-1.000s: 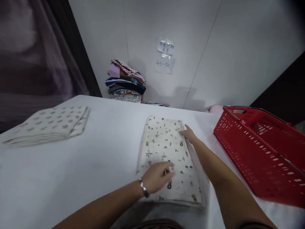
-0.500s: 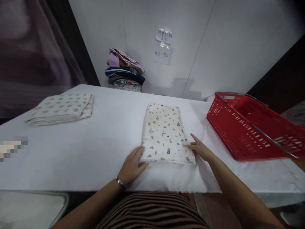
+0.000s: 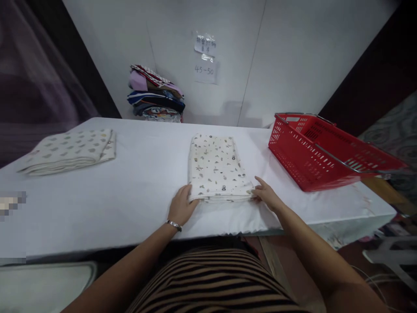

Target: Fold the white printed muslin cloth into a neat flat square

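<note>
A folded white cloth (image 3: 215,167) with small printed figures lies in front of me on the table. My left hand (image 3: 181,205) is at its near left corner, fingers along the side and thumb at the front edge, closed on the fabric. At the near right corner, my right hand (image 3: 269,195) pinches the cloth, with the index finger stretched out above it. Several layers show along the near edge, slightly raised between the hands. How far the fingertips reach under the fabric is hidden.
A second folded cloth (image 3: 70,150) with larger prints lies at the left. On the right stands a red plastic basket (image 3: 302,158) with metal handles. Stacked fabrics (image 3: 156,95) rise behind the white-covered table (image 3: 140,174), by a wall with paper notes (image 3: 205,69).
The cloth's near edge has been drawn up from the table and now shows its layers. Both hands have moved slightly away from me with it. The camera view has shifted.
</note>
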Tool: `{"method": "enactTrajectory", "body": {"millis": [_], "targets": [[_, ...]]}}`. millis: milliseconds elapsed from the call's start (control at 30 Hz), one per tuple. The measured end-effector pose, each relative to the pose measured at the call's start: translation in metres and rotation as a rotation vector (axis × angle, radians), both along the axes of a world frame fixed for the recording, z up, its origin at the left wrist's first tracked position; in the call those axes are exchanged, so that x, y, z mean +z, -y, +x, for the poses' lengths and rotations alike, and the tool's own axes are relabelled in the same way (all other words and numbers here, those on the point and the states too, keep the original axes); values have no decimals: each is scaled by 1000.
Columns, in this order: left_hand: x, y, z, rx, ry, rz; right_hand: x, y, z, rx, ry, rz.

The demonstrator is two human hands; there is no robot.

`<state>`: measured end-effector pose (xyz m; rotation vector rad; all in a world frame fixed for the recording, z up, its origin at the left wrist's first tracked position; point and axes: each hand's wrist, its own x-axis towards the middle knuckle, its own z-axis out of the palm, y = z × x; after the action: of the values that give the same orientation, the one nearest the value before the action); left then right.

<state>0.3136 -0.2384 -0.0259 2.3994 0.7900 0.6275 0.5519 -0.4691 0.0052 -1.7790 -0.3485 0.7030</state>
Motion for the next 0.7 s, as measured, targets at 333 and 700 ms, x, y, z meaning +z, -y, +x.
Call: {"method": "enactTrajectory", "body": {"millis": [333, 700], "targets": [[-4, 2, 3, 53, 32, -36, -14, 0, 0, -19, 140, -141], [-5, 0, 3, 84, 44, -51, -19, 0, -7, 16, 199, -284]]}}
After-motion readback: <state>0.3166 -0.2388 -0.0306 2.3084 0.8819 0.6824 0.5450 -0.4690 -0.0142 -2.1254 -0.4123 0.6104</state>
